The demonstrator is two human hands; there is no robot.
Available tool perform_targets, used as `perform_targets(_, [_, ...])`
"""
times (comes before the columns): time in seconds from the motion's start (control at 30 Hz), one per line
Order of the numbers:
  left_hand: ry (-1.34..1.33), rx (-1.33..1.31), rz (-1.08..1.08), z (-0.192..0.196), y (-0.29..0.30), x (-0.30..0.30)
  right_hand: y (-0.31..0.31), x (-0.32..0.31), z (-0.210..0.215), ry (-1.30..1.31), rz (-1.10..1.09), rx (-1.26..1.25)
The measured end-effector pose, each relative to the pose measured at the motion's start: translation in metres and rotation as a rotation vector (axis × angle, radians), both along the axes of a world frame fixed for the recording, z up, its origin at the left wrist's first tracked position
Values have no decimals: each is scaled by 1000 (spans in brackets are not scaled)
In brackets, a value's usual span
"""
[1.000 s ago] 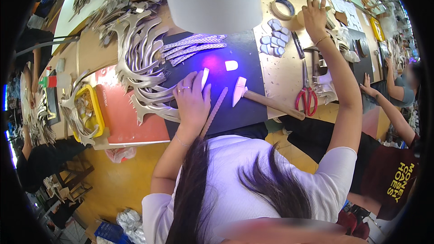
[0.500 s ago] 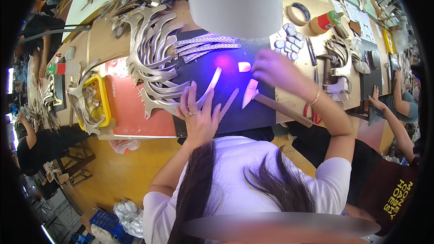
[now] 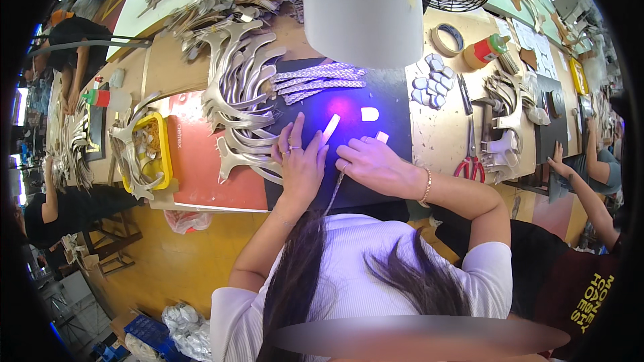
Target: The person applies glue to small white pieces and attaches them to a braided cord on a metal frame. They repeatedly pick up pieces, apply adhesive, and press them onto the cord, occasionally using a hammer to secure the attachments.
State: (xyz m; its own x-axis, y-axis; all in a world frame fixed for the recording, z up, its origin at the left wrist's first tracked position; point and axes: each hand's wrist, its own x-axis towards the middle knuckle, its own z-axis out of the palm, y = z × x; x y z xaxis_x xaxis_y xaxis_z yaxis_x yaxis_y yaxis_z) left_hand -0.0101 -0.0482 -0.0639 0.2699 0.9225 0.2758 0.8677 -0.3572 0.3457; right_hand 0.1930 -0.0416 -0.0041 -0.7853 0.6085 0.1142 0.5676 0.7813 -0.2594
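Note:
My left hand [image 3: 300, 164] is over the dark mat [image 3: 396, 107], its thumb and index finger at the lower end of a narrow pale strip [image 3: 331, 126] that sticks up past them. Close to its right, my right hand [image 3: 376, 166] is closed, with fingertips pinching a thin braided strap [image 3: 335, 192] that hangs toward my body. A hammer head [image 3: 381, 137] peeks out behind the right hand; the rest is hidden. Beyond the hands lie a small white rounded tab [image 3: 369, 114] and a bundle of braided straps [image 3: 322, 82]. Curved silver strap pieces [image 3: 235, 104] are piled left of my left hand.
A white lamp-like cylinder [image 3: 362, 13] hangs over the mat. On the right are white tabs [image 3: 433, 80], red-handled scissors [image 3: 471, 164], a tape roll [image 3: 447, 39] and a glue bottle [image 3: 484, 52]. A yellow basket [image 3: 166, 154] stands left. Other people work at both sides.
My right hand has come down and left from beside the white tab, over the hammer, and taken hold of the braided strap. The left hand stays at the strip.

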Motion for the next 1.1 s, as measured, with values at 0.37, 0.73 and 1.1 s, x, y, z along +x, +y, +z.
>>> perform_targets(0.37, [-260,-234,-109,53,-12,-57,-4,-3,-18,255,-209,88])
perform_targets(0.73, [-742,233,234,166,-5,-194,-6,-15,-27,284,-258,73])
perform_targets(1.1, [225,-234,124,36,82,-262,-14,-15,-33,273,-296,100])
